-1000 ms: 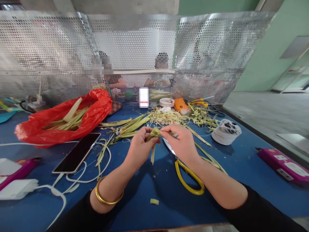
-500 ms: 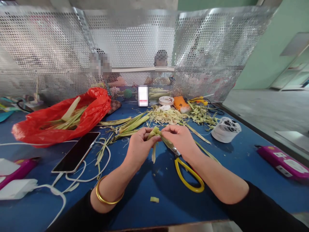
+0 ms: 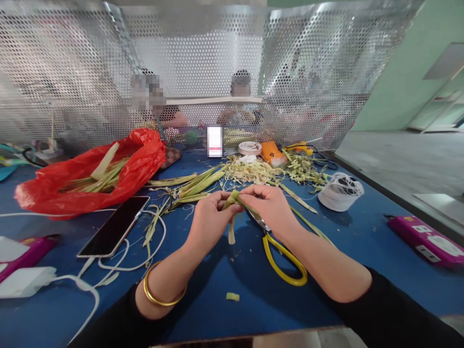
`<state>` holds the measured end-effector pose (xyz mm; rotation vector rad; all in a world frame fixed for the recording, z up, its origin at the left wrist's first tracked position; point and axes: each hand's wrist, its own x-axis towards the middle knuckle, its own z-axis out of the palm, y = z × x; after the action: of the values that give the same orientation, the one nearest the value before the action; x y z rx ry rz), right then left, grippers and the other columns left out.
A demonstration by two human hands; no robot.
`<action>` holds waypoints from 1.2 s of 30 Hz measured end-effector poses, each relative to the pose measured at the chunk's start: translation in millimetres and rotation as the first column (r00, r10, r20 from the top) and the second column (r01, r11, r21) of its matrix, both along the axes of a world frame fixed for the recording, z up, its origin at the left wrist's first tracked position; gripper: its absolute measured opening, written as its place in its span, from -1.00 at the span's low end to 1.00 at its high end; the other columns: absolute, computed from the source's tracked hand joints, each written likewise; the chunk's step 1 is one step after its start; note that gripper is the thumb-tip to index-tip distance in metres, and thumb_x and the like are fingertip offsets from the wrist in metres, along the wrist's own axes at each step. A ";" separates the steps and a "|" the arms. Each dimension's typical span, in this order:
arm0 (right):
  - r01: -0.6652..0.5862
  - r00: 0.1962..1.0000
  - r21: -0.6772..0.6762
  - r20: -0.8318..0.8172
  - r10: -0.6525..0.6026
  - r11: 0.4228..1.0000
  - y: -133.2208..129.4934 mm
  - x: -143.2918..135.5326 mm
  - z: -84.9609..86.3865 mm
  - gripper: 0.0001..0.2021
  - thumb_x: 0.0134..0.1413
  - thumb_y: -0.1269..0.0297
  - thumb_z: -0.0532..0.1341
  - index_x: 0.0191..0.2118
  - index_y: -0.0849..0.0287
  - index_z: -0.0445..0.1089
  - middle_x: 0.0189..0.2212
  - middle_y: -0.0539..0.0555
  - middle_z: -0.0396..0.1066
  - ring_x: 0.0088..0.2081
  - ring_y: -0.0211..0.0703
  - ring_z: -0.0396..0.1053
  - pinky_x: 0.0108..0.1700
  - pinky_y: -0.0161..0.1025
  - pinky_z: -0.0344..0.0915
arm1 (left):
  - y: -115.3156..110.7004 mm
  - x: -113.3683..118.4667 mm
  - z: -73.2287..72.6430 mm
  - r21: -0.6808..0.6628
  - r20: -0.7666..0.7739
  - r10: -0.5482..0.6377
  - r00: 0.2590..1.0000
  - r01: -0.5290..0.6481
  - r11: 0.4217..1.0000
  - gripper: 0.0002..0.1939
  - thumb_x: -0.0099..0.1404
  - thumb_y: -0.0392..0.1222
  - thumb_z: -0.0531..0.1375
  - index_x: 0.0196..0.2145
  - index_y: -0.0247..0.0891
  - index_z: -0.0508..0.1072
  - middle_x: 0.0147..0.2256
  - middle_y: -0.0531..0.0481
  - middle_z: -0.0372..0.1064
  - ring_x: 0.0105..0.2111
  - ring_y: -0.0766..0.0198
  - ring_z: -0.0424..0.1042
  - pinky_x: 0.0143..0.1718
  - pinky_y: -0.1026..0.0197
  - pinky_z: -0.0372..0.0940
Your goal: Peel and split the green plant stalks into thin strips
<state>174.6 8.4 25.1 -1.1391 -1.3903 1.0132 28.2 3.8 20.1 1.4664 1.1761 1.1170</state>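
Between my two hands is a pale green dried leaf strip [image 3: 232,197], folded at the top, with a tail hanging down. My left hand [image 3: 213,217] pinches it between thumb and fingers. From the other side, my right hand [image 3: 266,205] grips the strip's upper end with its fingertips. Yellow-handled scissors [image 3: 286,278] lie on the table under my right wrist, their blades partly covered by the hand. A small cut piece of leaf [image 3: 232,296] lies nearer to me.
Left are a red plastic bag [image 3: 43,195] with leaf strips, a phone [image 3: 114,227] and white cables. Leaf scraps [image 3: 250,171], tape roll [image 3: 250,148] and an orange packet [image 3: 272,153] lie behind my hands. Right are a white cord spool [image 3: 339,195] and purple device [image 3: 424,239]. People sit behind the perforated screen.
The fold at the top of the leaf strip has shifted slightly under my fingertips. Both hands keep their grip, and the view has tilted a little.
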 end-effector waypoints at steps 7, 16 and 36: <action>0.074 0.994 0.084 0.078 -0.080 0.994 -2.5 -0.4 -1.0 -0.84 -0.06 0.25 0.29 -0.32 0.18 0.40 -0.52 -0.03 0.44 -0.48 -0.25 0.35 -0.42 -0.32 0.24 | -0.2 3.1 1.2 -0.074 0.079 -0.002 0.997 0.008 0.997 -0.75 -0.01 -0.17 0.33 -0.33 -0.29 0.51 -0.50 0.06 0.46 -0.52 0.35 0.36 -0.51 0.33 0.21; -0.003 0.932 0.200 0.357 -0.070 0.980 -0.7 5.9 7.1 -0.89 -0.01 0.30 0.23 -0.49 0.15 0.47 -0.51 -0.02 0.46 -0.40 -0.21 0.36 -0.36 -0.29 0.20 | -7.0 1.6 3.6 0.118 -0.327 0.052 0.944 -0.014 0.993 -0.89 0.08 -0.21 0.21 -0.43 -0.24 0.53 -0.62 0.16 0.25 -0.59 0.41 0.15 -0.55 0.34 0.05; -0.100 0.993 -0.090 0.055 0.105 0.991 1.1 9.0 8.6 -0.85 -0.08 0.21 0.27 -0.48 0.19 0.42 -0.59 -0.07 0.33 -0.54 -0.33 0.20 -0.50 -0.35 0.14 | -4.6 -2.8 6.6 -0.030 -0.244 -0.243 0.939 0.244 0.969 -0.89 0.06 -0.26 0.19 -0.59 -0.25 0.43 -0.70 0.19 0.19 -0.67 0.43 0.15 -0.62 0.36 0.01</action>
<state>183.5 9.5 33.7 -1.1794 -1.4773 1.1306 25.4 -0.8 26.6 1.7364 1.1218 0.7821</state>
